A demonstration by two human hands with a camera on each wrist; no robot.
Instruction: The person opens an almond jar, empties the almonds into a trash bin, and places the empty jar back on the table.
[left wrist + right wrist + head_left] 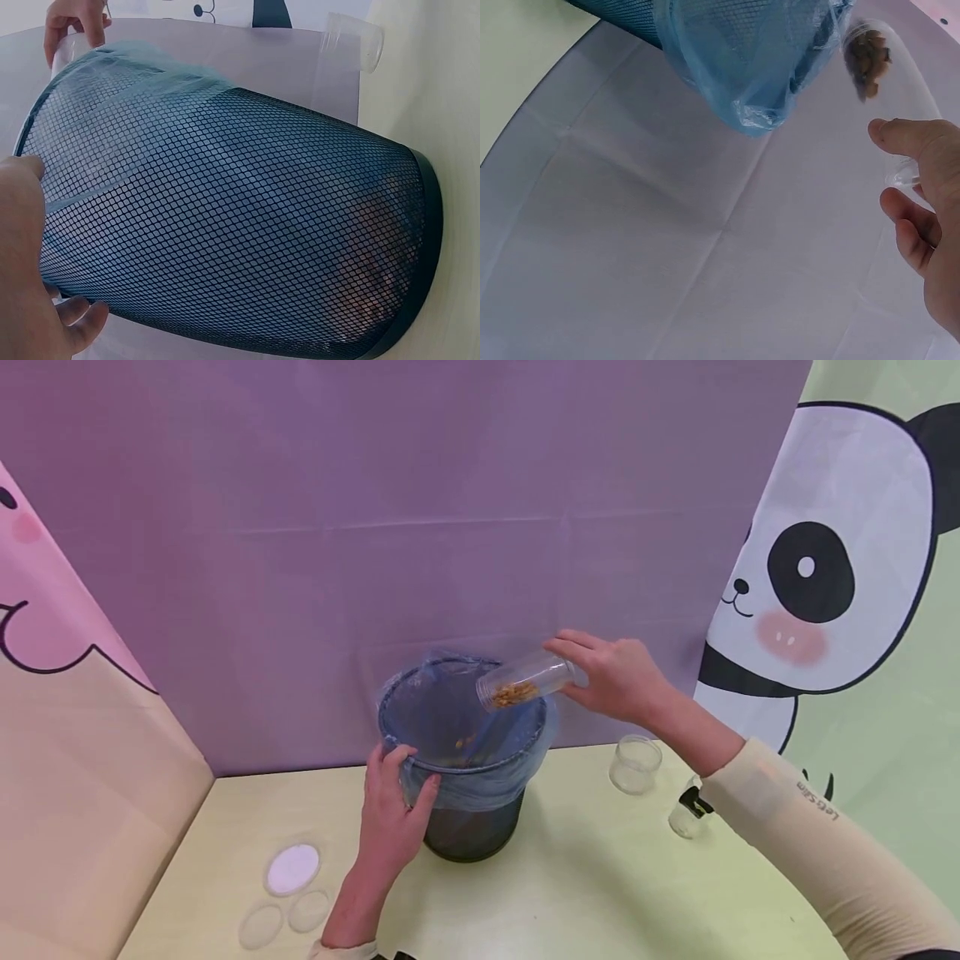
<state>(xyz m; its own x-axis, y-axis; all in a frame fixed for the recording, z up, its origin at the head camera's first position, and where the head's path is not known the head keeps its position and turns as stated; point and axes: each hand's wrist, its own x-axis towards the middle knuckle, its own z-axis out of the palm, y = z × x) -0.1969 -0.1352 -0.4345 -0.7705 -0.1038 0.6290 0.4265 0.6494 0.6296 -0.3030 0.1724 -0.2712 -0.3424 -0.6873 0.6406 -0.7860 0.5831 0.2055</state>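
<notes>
My right hand [611,677] grips a clear plastic jar [551,670] near its base. The jar tilts mouth-down over the wastebasket, and brown dried pieces [514,695] lie towards its mouth. A black mesh wastebasket [247,202] stands upright, lined with a blue plastic bag [480,789] folded over its rim. My left hand [393,814] holds the near left side of that rim, fingertips over the edge and thumb against the outside. A few orange-brown bits [463,743] show inside the bag, and a reddish-brown mass [367,262] shows through the mesh low down.
To the right on the table [585,893] stand a clear empty jar [636,766] and another clear container [686,818], partly behind the right forearm. A white-faced lid [293,869] and two clear lids [261,926] lie at left. A purple backdrop [450,527] rises close behind the wastebasket.
</notes>
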